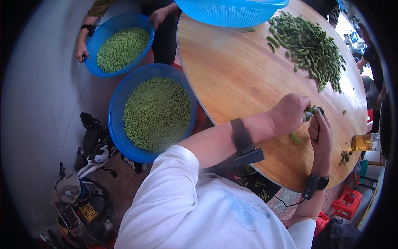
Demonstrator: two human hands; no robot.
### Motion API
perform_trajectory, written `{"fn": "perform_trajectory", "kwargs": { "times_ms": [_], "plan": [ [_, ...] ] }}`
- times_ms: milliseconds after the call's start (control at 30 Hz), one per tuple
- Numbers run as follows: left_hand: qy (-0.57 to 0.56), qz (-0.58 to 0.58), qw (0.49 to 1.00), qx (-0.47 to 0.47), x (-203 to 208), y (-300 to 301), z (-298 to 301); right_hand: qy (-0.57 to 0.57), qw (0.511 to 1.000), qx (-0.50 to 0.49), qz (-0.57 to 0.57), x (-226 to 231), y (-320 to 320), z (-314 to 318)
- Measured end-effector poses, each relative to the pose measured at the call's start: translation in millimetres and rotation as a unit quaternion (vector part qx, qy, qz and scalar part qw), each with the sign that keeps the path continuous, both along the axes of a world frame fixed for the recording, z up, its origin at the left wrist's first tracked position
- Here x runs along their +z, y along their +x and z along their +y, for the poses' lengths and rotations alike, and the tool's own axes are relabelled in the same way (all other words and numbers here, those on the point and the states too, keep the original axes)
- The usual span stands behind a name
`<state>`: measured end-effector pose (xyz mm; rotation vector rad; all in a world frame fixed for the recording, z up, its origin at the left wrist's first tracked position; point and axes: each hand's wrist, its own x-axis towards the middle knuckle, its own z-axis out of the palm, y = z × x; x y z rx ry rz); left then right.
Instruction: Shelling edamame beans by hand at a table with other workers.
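My left hand (291, 113) and my right hand (321, 129) meet above the near right part of the round wooden table (232, 70). Both are closed, with the fingertips pinching a small green bean pod (311, 109) between them. The fingers partly hide the pod, and dark and greyish coverings show at the fingertips. A loose bright green pod (294, 138) lies on the wood just below my hands. Beyond them, at the far right of the tabletop, spreads a big heap of green bean pods (309, 47).
A large blue basin (117, 137) of shelled green beans stands left of the table. Another person's hands (81, 50) hold a second blue basin (92, 62) of beans. A blue basket (232, 12) sits at the far edge; an amber drink (361, 142) and dark scraps (345, 157) are right.
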<state>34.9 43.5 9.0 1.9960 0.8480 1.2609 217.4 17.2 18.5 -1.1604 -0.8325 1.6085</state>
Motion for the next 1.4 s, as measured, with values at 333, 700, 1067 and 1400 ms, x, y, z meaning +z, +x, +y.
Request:
{"fn": "perform_trajectory", "kwargs": {
  "times_ms": [333, 700, 1067, 1400],
  "plan": [
    [-0.366, -0.251, 0.896, -0.023, -11, -4, 17, -0.029, 0.995, 0.088, 0.033, 15, -29, -7],
    [-0.303, -0.298, 0.904, -0.037, -10, 6, 4, -0.047, 0.985, 0.108, 0.127, 8, -20, -10],
    [-0.443, -0.277, 0.837, -0.162, -11, -3, 12, 0.012, 0.993, 0.101, -0.056, 13, -25, -14],
    [-0.435, -0.244, 0.850, -0.171, -12, -2, 13, 0.118, 0.958, 0.052, -0.255, 3, -24, -12]
  ]
}}
